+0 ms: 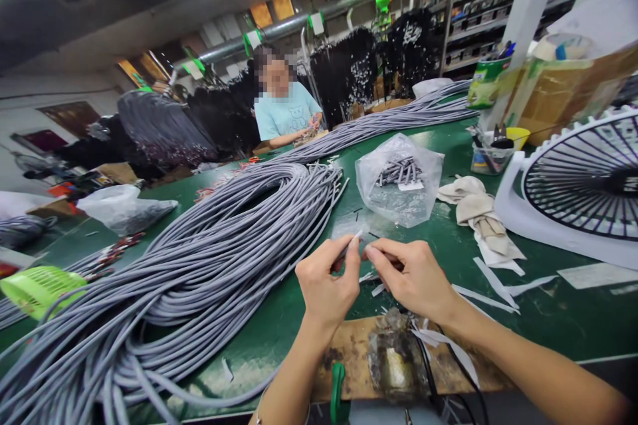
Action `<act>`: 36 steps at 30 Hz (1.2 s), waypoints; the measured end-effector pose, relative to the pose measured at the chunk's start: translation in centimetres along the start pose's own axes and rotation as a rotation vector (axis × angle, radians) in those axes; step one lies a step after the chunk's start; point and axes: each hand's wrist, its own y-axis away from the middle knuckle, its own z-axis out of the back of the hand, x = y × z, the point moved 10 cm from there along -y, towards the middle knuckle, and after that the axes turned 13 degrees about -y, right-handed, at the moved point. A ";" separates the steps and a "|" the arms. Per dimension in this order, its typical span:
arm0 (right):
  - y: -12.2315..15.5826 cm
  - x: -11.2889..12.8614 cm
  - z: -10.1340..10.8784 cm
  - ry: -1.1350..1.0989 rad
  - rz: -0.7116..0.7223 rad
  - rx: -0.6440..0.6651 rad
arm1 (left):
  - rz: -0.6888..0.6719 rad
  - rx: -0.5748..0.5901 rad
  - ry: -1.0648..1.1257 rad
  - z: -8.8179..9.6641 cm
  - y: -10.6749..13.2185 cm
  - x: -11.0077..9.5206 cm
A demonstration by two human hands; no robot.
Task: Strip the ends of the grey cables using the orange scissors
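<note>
My left hand [329,275] is closed in a pinch on a small thin piece with a white tip [358,234]; most of it is hidden by the fingers. Just to the right, my right hand [409,272] has its thumb and forefinger pressed together. A short dark sliver [373,235] shows by those fingertips, but whether they grip it I cannot tell. The hands are close together, fingertips nearly meeting. Below them a worn metal block [397,366] sits on a wooden board [349,339]. A large coil of grey cables [219,252] lies to the left.
A clear plastic bag [423,202] holds short grey pieces. Rags [481,216], paper strips [493,282] and a white fan [518,212] are at right. Left are a green basket [42,289] and another bag [112,206]. Across the green table [259,319] sits a person [289,116].
</note>
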 end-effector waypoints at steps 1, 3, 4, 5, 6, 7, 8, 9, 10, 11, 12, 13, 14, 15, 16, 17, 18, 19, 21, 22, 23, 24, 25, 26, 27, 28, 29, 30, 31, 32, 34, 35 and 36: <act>0.0 0.0 0.1 -0.004 -0.007 -0.008 | -0.014 -0.006 -0.008 0.1 0.0 -0.2; 0.0 0.0 0.3 -0.012 -0.019 -0.030 | -0.036 -0.011 -0.018 0.2 0.1 -0.5; 0.0 0.0 0.4 -0.018 -0.023 -0.037 | -0.039 -0.015 -0.022 0.2 0.1 -0.6; 0.1 0.0 0.5 -0.026 -0.026 -0.041 | -0.038 -0.019 -0.025 0.3 0.1 -0.6; 0.1 0.0 0.5 -0.035 -0.029 -0.043 | -0.034 -0.022 -0.027 0.3 0.1 -0.6; 0.1 -0.1 0.6 -0.044 -0.031 -0.045 | -0.031 -0.024 -0.030 0.3 0.1 -0.5; 0.2 -0.1 0.6 -0.054 -0.034 -0.046 | -0.029 -0.025 -0.032 0.3 0.1 -0.5; 0.2 -0.2 0.6 -0.062 -0.041 -0.046 | -0.030 -0.025 -0.034 0.3 0.1 -0.5; 0.2 -0.3 0.5 -0.071 -0.049 -0.046 | -0.035 -0.026 -0.036 0.3 0.0 -0.5; 0.3 -0.4 0.4 -0.084 -0.061 -0.044 | -0.043 -0.030 -0.042 0.3 0.0 -0.5; 0.3 -0.6 0.3 -0.101 -0.077 -0.041 | -0.052 -0.036 -0.053 0.3 0.1 -0.5; 0.2 -0.9 0.2 -0.127 -0.101 -0.039 | -0.065 -0.043 -0.070 0.3 0.1 -0.6; 0.2 -1.3 0.1 -0.164 -0.136 -0.033 | -0.081 -0.050 -0.095 0.3 0.2 -0.8; 0.2 -1.8 -0.1 -0.211 -0.179 -0.022 | -0.100 -0.055 -0.128 0.2 0.3 -1.0; 0.2 -2.3 -0.3 -0.258 -0.224 -0.009 | -0.121 -0.061 -0.164 0.1 0.5 -1.2; 0.1 -2.9 -0.3 -0.292 -0.264 -0.013 | -0.146 -0.063 -0.198 -0.1 0.8 -1.6; 0.0 -3.5 0.2 -0.307 -0.293 -0.048 | -0.178 -0.057 -0.224 -0.4 1.0 -2.0; -0.2 -3.9 1.3 -0.301 -0.305 -0.118 | -0.211 -0.046 -0.237 -0.7 1.3 -2.4; -0.3 -4.3 4.2 -0.238 -0.276 -0.307 | -0.258 0.009 -0.205 -1.5 1.6 -3.1; -0.4 -4.0 5.4 -0.200 -0.240 -0.369 | -0.253 0.046 -0.169 -1.8 1.6 -3.1; -0.6 -3.5 6.1 -0.161 -0.191 -0.381 | -0.224 0.082 -0.125 -2.1 1.4 -2.7; -0.9 -2.8 6.2 -0.114 -0.129 -0.348 | -0.174 0.110 -0.076 -2.2 1.1 -2.1; -1.1 -1.9 6.0 -0.052 -0.061 -0.290 | -0.116 0.132 -0.028 -2.3 0.8 -1.3; -1.2 -0.9 5.4 0.020 0.010 -0.229 | -0.064 0.149 0.013 -2.2 0.5 -0.6; -1.2 0.0 4.8 0.095 0.080 -0.177 | -0.029 0.162 0.047 -2.2 0.2 0.1; -1.0 0.8 4.2 0.164 0.143 -0.143 | -0.013 0.185 0.074 -2.2 -0.1 0.5; -0.7 1.3 3.7 0.218 0.190 -0.123 | -0.013 0.217 0.096 -2.2 -0.2 0.7; -0.5 1.6 3.3 0.250 0.217 -0.114 | -0.024 0.262 0.110 -2.4 -0.4 0.7; -0.4 1.5 3.2 0.260 0.217 -0.110 | -0.039 0.315 0.116 -2.6 -0.4 0.7; -0.5 1.1 3.2 0.248 0.186 -0.102 | -0.057 0.377 0.116 -2.9 -0.4 0.5; -1.0 -0.7 3.2 0.147 0.030 -0.038 | -0.114 0.509 0.109 -3.5 -0.1 0.1; -1.3 -1.9 2.9 0.055 -0.080 0.023 | -0.151 0.570 0.108 -3.8 0.2 -0.2; -1.4 -3.1 2.5 -0.061 -0.196 0.094 | -0.189 0.623 0.117 -4.0 0.4 -0.5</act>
